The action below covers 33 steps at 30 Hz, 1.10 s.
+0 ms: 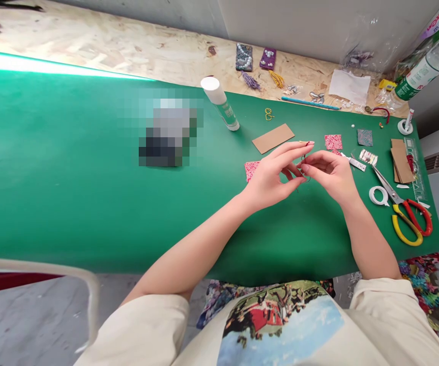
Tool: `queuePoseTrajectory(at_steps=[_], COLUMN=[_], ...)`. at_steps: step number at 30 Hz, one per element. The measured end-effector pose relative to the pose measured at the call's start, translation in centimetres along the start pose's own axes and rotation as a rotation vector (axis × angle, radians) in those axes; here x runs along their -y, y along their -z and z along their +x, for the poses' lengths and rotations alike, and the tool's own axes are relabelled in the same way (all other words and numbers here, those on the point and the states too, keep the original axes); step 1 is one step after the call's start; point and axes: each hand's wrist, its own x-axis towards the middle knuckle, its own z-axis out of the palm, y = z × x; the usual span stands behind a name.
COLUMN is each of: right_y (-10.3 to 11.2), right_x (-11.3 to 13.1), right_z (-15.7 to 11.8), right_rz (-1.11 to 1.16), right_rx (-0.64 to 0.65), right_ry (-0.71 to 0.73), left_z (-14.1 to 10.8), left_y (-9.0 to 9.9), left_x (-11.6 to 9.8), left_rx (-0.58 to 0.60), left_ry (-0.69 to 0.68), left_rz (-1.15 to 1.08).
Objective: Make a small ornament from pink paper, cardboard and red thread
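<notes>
Both my hands meet above the green mat (89, 193), right of centre. My left hand (276, 175) pinches a thin dark cord (305, 161) between thumb and fingers, its index finger stretched out. The fingers of my right hand (329, 175) are closed on the same looping cord, touching my left fingertips. Pink patterned fabric (250, 171) lies partly behind my left hand. A brown cardboard strip (273, 138) rests just beyond it. Another pink square (333, 142) is beyond my right hand.
Red-and-yellow scissors (406, 208), a white tape roll (378, 195) and cardboard pieces (402, 160) lie at the right. A glue stick (221, 104) stands left of the hands. Bottles (419, 76) are at the back right. A blue pencil (311, 103) lies along the back edge.
</notes>
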Motion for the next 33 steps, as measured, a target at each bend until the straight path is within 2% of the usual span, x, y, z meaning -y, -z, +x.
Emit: queuePoseTrajectory(at_steps=[4,9,12,16,21,27,33], right_y=[0.14,-0.12,-0.28,-0.21,-0.08,0.08,-0.06], right_x=[0.04,-0.09,-0.24,-0.13,0.14,-0.01,-0.37], right_z=[0.01,-0.12,-0.21,-0.19,-0.04,0.2,0.36], right_rz=[-0.067,-0.216,-0.142,0.006,0.116,0.129,0.084], right_rx=[0.01,-0.05,-0.074,-0.099,-0.067,-0.07,-0.015], right_ry=[0.035,0.101,0.098,0.069,-0.01,-0.038,-0.052], left_z=[0.0,-0.07,-0.02,0.13,-0.05,-0.31,-0.14], left_y=[-0.06,-0.2,-0.31,-0.27,-0.32,-0.69,-0.71], left_x=[0.16,0.07,-0.11,-0.24,-0.32,-0.53,-0.79], left_rx=[-0.024,-0.013,-0.005,-0.09,-0.087,-0.159,-0.22], left_ry=[0.032,0.041,0.013,-0.025,0.084,0.17,0.156], left_rz=[-0.041,-0.07,-0.041,0.019,-0.056,-0.046,-0.123])
